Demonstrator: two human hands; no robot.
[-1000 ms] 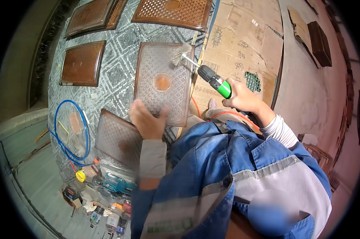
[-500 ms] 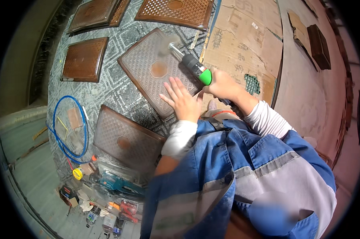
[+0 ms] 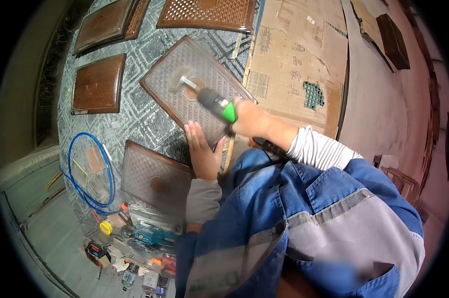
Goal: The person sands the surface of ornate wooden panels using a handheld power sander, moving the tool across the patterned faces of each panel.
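The right hand point(image 3: 250, 118) grips a green-and-black drill point(image 3: 213, 101); the left hand point(image 3: 203, 155) rests open, fingers at the panel's near edge. Just beyond both hands, the brown panel point(image 3: 208, 72) lies askew on grey patterned covering point(image 3: 145, 116), beneath the drill's blurred brush point(image 3: 179, 79).

The cardboard point(image 3: 291, 59) was brightly lit, the far left dim. Highlights glinted on the glossy top panel point(image 3: 207, 17). The brush point(image 3: 180, 78) was blurred; straight edges bent toward a black rim.
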